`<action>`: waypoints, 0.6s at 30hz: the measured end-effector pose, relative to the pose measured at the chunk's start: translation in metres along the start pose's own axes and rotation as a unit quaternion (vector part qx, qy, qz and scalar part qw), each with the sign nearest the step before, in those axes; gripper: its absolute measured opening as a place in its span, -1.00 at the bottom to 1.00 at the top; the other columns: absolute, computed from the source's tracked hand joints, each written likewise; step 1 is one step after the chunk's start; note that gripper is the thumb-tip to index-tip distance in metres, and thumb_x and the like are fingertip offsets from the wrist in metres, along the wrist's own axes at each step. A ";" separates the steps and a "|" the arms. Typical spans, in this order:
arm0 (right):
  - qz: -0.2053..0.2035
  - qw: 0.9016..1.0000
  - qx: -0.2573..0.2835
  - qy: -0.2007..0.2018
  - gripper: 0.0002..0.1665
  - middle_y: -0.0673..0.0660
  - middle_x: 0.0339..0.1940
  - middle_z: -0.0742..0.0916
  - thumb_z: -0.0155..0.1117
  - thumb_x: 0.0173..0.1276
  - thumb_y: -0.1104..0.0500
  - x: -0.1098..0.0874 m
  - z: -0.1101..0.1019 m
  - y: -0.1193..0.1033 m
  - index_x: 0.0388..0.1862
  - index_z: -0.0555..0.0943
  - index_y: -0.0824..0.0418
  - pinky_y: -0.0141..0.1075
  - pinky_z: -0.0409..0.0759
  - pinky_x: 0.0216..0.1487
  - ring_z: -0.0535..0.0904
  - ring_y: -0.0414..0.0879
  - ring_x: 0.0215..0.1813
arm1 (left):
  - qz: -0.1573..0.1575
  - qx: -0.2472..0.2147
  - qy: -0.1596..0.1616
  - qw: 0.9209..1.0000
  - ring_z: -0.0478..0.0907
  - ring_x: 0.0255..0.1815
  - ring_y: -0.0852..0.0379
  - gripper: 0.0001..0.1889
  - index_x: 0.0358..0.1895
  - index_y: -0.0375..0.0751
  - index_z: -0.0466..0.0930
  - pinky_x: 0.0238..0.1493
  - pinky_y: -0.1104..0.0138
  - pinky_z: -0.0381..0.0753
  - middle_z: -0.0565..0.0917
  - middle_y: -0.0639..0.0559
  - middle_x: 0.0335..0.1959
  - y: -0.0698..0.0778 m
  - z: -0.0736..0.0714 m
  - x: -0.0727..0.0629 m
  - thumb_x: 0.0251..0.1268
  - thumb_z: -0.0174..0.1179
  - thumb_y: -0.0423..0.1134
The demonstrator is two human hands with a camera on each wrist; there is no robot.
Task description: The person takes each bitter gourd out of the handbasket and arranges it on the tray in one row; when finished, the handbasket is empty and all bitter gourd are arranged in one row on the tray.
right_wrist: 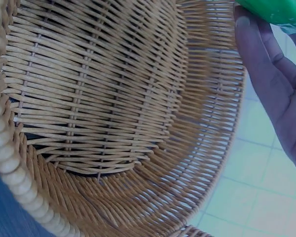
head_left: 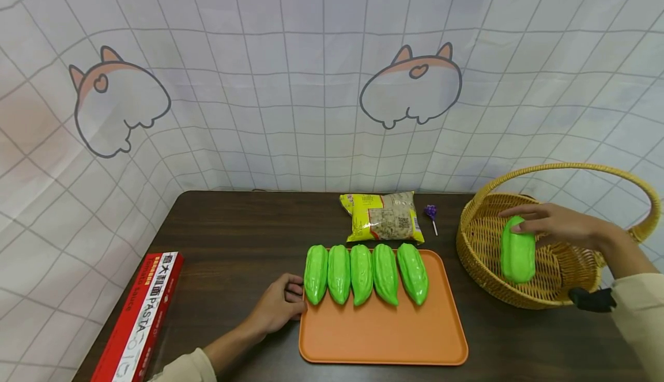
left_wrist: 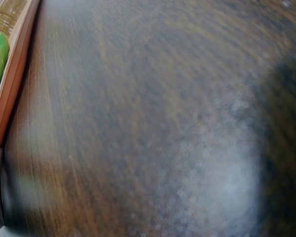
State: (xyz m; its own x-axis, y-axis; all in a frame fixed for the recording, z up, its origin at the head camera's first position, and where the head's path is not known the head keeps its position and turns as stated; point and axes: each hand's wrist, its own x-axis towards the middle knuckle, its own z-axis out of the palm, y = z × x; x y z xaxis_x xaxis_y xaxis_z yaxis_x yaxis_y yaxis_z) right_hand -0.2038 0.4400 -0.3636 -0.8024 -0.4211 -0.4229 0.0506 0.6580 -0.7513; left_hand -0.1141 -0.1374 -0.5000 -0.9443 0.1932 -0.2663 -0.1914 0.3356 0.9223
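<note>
In the head view my right hand [head_left: 552, 225] holds a shiny green bitter melon [head_left: 517, 255] over the wicker basket [head_left: 474, 261]. The right wrist view catches only the end of that melon [right_wrist: 281, 12] beside my fingers, at the upper right. Several similar bitter melons [head_left: 361, 275] lie side by side in a row along the far side of an orange tray [head_left: 384, 336]. My left hand [head_left: 275, 307] lies on the table, with loosely bent fingertips touching the tray's left edge. The left wrist view has the tray's outer wall [left_wrist: 12, 89] at its left border.
Behind the tray lies a yellow snack bag [head_left: 386, 218], with a purple lollipop [head_left: 431, 214] to its right. A red and white pasta box [head_left: 140, 318] sits at the table's left edge. The basket's tall handle [head_left: 565, 166] arches over it. A patterned cloth backdrop hangs behind the table.
</note>
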 end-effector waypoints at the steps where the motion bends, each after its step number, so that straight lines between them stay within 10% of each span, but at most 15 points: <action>1: -0.001 1.000 0.001 0.001 -0.29 0.50 0.43 0.29 0.03 0.58 0.09 -0.001 0.000 -0.001 0.56 0.12 0.36 -0.12 0.74 0.01 0.67 -0.08 0.02 | 0.000 0.000 0.000 1.000 0.60 -0.21 0.08 -0.41 0.20 -0.40 0.43 -0.33 0.24 0.78 0.54 -0.20 -0.04 0.000 0.000 0.000 -0.02 0.32 -0.47; 18: -0.070 0.994 0.049 -0.069 -0.50 0.01 0.12 0.62 -0.13 0.64 0.21 -0.011 0.014 -0.025 0.48 0.30 0.29 -0.02 0.75 -0.02 0.69 0.04 0.01 | -0.003 0.000 0.003 1.000 0.60 -0.21 0.08 -0.41 0.20 -0.38 0.43 -0.32 0.24 0.78 0.55 -0.18 -0.04 -0.001 0.000 0.000 0.00 0.34 -0.46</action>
State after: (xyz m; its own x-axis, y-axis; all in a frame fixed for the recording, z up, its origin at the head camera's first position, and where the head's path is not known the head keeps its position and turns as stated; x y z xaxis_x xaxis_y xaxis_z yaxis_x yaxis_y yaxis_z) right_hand -0.1881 0.4190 -0.3474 -0.7166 -0.5904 -0.3714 0.0075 0.5259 -0.8505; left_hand -0.1137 -0.1376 -0.5006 -0.9449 0.1859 -0.2694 -0.1965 0.3359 0.9212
